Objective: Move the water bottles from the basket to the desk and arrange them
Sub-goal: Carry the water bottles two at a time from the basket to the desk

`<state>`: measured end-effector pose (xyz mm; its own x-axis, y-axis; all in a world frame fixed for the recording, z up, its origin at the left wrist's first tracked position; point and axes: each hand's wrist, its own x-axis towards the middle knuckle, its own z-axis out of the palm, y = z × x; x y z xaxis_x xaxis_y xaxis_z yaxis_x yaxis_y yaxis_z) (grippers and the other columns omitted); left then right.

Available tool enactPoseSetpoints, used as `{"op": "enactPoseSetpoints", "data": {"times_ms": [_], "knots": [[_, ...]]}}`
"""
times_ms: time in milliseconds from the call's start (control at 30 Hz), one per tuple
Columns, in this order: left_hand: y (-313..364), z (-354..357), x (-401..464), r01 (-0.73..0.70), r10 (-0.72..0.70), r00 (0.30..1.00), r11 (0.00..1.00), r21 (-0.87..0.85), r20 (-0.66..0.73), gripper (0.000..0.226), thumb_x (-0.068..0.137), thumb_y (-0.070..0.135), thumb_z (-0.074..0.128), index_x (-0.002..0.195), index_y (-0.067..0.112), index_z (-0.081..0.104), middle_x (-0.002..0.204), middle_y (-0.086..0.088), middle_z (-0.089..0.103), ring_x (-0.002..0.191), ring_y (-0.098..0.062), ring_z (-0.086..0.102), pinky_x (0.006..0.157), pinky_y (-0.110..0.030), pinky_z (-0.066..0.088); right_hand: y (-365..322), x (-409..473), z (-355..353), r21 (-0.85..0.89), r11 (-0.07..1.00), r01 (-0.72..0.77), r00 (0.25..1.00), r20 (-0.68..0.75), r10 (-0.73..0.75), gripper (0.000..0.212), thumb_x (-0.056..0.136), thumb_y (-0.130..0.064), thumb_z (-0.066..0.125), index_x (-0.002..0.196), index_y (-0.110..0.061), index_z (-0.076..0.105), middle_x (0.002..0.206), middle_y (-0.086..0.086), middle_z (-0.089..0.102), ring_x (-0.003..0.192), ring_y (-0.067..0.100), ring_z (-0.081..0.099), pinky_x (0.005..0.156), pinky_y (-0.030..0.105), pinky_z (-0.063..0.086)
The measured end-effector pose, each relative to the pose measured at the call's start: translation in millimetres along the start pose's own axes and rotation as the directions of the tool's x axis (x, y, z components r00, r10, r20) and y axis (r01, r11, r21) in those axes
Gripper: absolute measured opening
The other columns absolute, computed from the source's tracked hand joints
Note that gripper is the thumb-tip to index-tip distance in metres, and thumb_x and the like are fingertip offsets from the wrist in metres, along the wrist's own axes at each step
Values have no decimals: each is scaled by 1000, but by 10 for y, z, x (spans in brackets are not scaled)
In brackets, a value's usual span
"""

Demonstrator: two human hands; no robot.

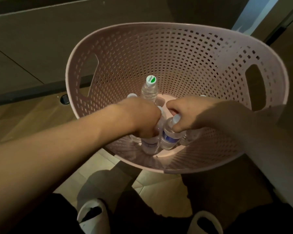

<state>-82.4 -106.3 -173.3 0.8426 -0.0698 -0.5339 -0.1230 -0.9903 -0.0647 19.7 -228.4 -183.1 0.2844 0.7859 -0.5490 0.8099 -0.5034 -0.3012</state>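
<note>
A pink perforated basket (176, 53) stands on the floor and holds several clear water bottles. Both my hands reach down into it. My left hand (142, 119) grips the neck of one clear bottle (150, 146). My right hand (184, 115) grips the neck of a bottle with a blue label (169, 137). Behind my hands an upright bottle with a green and white cap (150, 81) stands free. Two more white caps peek out beside my hands, mostly hidden. The desk is out of view.
A dark cabinet or wall panel (41, 39) runs behind the basket on the left. A pale vertical surface (277, 149) rises close on the right. My feet in white slippers (91, 215) stand on the tiled floor just below the basket.
</note>
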Motion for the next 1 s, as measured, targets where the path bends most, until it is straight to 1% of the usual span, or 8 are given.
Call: {"op": "enactPoseSetpoints", "data": {"times_ms": [133, 267, 367, 467, 633, 733, 833, 1000], "knots": [[-274, -574, -410, 121, -144, 951, 988, -100, -272, 50, 88, 63, 41, 60, 21, 40, 59, 6, 40, 54, -15, 38, 58, -30, 34, -110, -384, -395, 190, 980, -65, 995, -65, 78, 35, 76, -32, 73, 68, -32, 39, 70, -10, 49, 64, 6, 46, 53, 24, 31], [-457, -1409, -1024, 182, -258, 879, 959, -217, -402, 57, 81, 68, 42, 58, 16, 47, 54, 2, 41, 55, -22, 43, 55, -31, 37, -452, -890, -1202, 200, 973, -115, 991, -40, 126, 29, 76, -32, 72, 72, -26, 44, 75, -4, 54, 72, 17, 51, 58, 29, 35], [-637, -2258, -1633, 232, -324, 820, 942, -244, -471, 56, 81, 66, 43, 57, 15, 45, 53, 1, 39, 58, -28, 42, 51, -31, 32, -772, -1501, -2018, 197, 977, -85, 983, -146, 115, 30, 73, -32, 71, 74, -19, 44, 71, -1, 53, 67, 18, 49, 55, 32, 34], [-817, -3245, -2346, 246, -352, 770, 933, -262, -532, 56, 86, 65, 43, 58, 17, 47, 53, 1, 43, 53, -24, 44, 50, -30, 37, -1172, -2217, -2906, 217, 974, -71, 965, -233, 122, 33, 71, -34, 70, 78, -16, 44, 68, 2, 51, 61, 20, 45, 53, 35, 32], [-1002, -4860, -3692, 310, -476, 663, 877, -366, -578, 60, 83, 71, 38, 59, 18, 48, 52, 0, 47, 49, -18, 46, 47, -26, 30, -1975, -3467, -4380, 236, 970, -58, 922, -359, 143, 28, 72, -34, 68, 80, -20, 45, 70, -1, 51, 63, 19, 47, 52, 33, 32], [-1052, -5556, -4459, 306, -583, 567, 805, -508, -582, 57, 76, 70, 40, 61, 17, 52, 55, -1, 54, 55, -23, 55, 50, -29, 45, -2354, -4083, -5064, 255, 964, -70, 890, -420, 176, 28, 74, -37, 65, 84, -21, 45, 74, -4, 51, 67, 18, 49, 53, 31, 32], [-1046, -5961, -5074, 252, -685, 486, 704, -664, -542, 55, 74, 69, 45, 69, 17, 61, 62, -2, 62, 59, -23, 61, 57, -41, 57, -2682, -4467, -5494, 197, 979, -52, 875, -464, 139, 28, 82, -43, 61, 89, -20, 45, 79, -3, 52, 69, 15, 48, 52, 30, 31], [-926, -6006, -5671, 256, -771, 346, 626, -737, -534, 50, 75, 65, 51, 72, 16, 64, 65, -4, 65, 63, -21, 63, 57, -42, 57, -3094, -4613, -5667, 124, 991, 43, 873, -487, 23, 26, 78, -42, 62, 90, -22, 51, 84, 0, 59, 75, 18, 56, 58, 32, 45]]}}
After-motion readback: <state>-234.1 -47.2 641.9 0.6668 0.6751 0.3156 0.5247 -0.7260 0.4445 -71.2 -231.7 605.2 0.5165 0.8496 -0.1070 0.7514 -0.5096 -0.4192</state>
